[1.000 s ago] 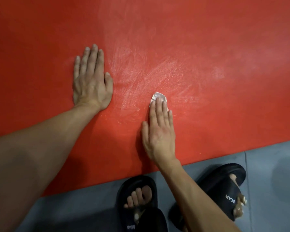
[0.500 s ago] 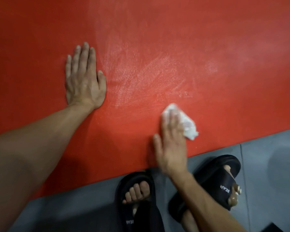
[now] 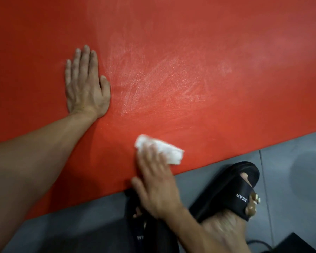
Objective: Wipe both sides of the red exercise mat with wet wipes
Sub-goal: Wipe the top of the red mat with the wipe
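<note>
Leftward and lower in the frame than before, the right hand [image 3: 156, 181] presses the wet wipe [image 3: 164, 149] flat-fingered onto the red mat [image 3: 190, 42]. At centre left, the left hand [image 3: 86, 84] lies spread on it.

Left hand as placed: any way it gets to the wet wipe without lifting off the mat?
Probably not. The left hand lies flat on the red mat, apart from the wet wipe, which the right hand presses down near the mat's near edge. Nothing lies between them.
</note>
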A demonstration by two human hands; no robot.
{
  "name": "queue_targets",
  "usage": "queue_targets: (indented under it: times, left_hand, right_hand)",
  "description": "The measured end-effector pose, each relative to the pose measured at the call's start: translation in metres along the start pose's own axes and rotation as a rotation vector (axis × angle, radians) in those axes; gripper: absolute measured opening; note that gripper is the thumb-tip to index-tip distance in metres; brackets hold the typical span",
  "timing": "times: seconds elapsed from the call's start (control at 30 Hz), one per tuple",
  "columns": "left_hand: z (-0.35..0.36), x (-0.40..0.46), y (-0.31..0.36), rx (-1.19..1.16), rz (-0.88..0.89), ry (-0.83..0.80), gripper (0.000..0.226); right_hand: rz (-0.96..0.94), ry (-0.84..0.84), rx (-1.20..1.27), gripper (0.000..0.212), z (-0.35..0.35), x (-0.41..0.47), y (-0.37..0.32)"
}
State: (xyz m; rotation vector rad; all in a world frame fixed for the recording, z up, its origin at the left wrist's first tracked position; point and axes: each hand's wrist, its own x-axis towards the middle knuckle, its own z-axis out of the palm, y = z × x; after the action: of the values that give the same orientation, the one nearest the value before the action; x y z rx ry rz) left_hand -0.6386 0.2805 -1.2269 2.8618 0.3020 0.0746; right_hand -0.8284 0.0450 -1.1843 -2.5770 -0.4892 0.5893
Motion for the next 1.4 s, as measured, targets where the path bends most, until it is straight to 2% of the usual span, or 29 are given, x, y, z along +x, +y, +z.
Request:
queue_targets:
  times: [0.07, 0.13, 0.2, 0.27, 0.33, 0.37, 0.4, 0.47, 0.53, 0.57, 0.6, 0.7, 0.77, 0.8, 0.93, 1.0, 1.03, 1.1, 1.17, 1.23, 1.3, 1.4]
  left_hand:
    - [-0.001, -0.001, -0.001, 0.001, -0.005, 0.000, 0.066]
    - [0.000, 0.000, -0.001, 0.001, 0.000, -0.004, 0.066]
    - [-0.001, 0.001, 0.001, -0.006, -0.003, -0.014, 0.065]
    - [0.000, 0.000, 0.001, -0.010, -0.012, -0.018, 0.065]
    - [0.001, -0.001, -0.002, -0.012, -0.011, -0.004, 0.065]
    - [0.002, -0.001, -0.002, -0.018, -0.002, -0.001, 0.066]
    - [0.001, -0.002, -0.001, -0.022, 0.006, 0.002, 0.066]
    - [0.000, -0.001, -0.001, -0.026, 0.016, 0.010, 0.066]
    - [-0.001, -0.001, -0.003, -0.024, 0.022, -0.012, 0.066]
    - [0.000, -0.001, -0.003, -0.017, 0.022, -0.027, 0.066]
    - [-0.001, 0.000, -0.004, -0.009, 0.021, -0.044, 0.067]
    - [-0.004, 0.006, -0.005, -0.039, 0.015, -0.123, 0.067]
    - [-0.011, 0.005, -0.007, -0.107, 0.002, -0.173, 0.065]
    - [-0.016, -0.001, -0.008, -0.147, -0.004, -0.194, 0.063]
    - [-0.045, -0.075, -0.019, -0.190, -0.034, -0.231, 0.062]
    - [-0.062, -0.131, -0.029, -0.139, -0.084, -0.282, 0.065]
    - [-0.071, -0.160, -0.034, -0.109, -0.135, -0.295, 0.064]
    - [-0.086, -0.216, -0.044, -0.055, -0.284, -0.331, 0.062]
    - [-0.098, -0.265, -0.048, -0.029, -0.436, -0.431, 0.067]
    - [-0.101, -0.294, -0.047, -0.035, -0.505, -0.573, 0.075]
    - [-0.103, -0.296, -0.048, -0.053, -0.521, -0.691, 0.081]
    - [-0.119, -0.276, -0.062, -0.053, -0.496, -0.852, 0.080]
  right_hand:
    - [-0.204, -0.145, -0.034, 0.063, 0.007, -0.007, -0.015]
    - [-0.231, -0.124, -0.038, 0.059, -0.008, -0.007, 0.010]
    - [-0.088, -0.029, -0.015, 0.057, -0.031, -0.015, 0.051]
    - [0.205, 0.115, 0.026, 0.060, -0.056, -0.028, 0.095]
    - [0.473, 0.207, 0.030, 0.065, -0.058, -0.035, 0.100]
    - [0.500, 0.198, 0.044, 0.067, -0.048, -0.035, 0.086]
    - [0.425, 0.148, 0.069, 0.069, -0.033, -0.035, 0.066]
    - [0.108, 0.005, 0.081, 0.068, 0.000, -0.044, 0.018]
    - [-0.100, -0.044, 0.036, 0.063, 0.006, -0.049, 0.012]
    - [-0.092, -0.020, 0.046, 0.061, 0.000, -0.048, 0.028]
    - [-0.008, 0.018, 0.080, 0.060, -0.011, -0.047, 0.047]
    - [0.429, 0.227, 0.202, 0.063, -0.050, -0.048, 0.099]
    - [0.549, 0.231, 0.233, 0.067, -0.052, -0.042, 0.092]
    - [0.495, 0.176, 0.224, 0.069, -0.044, -0.040, 0.076]
    - [0.057, -0.138, 0.197, 0.068, -0.004, -0.054, 0.013]
    - [-0.032, -0.171, 0.156, 0.065, -0.004, -0.055, 0.019]
    - [-0.029, -0.130, 0.127, 0.065, -0.008, -0.056, 0.027]
    - [0.134, -0.024, 0.119, 0.067, -0.023, -0.055, 0.048]
    - [0.366, 0.057, 0.164, 0.067, -0.040, -0.054, 0.064]
    - [0.475, 0.053, 0.205, 0.067, -0.045, -0.051, 0.059]
    - [0.450, 0.007, 0.245, 0.070, -0.037, -0.047, 0.033]
    - [0.204, -0.183, 0.268, 0.083, -0.016, -0.042, -0.024]
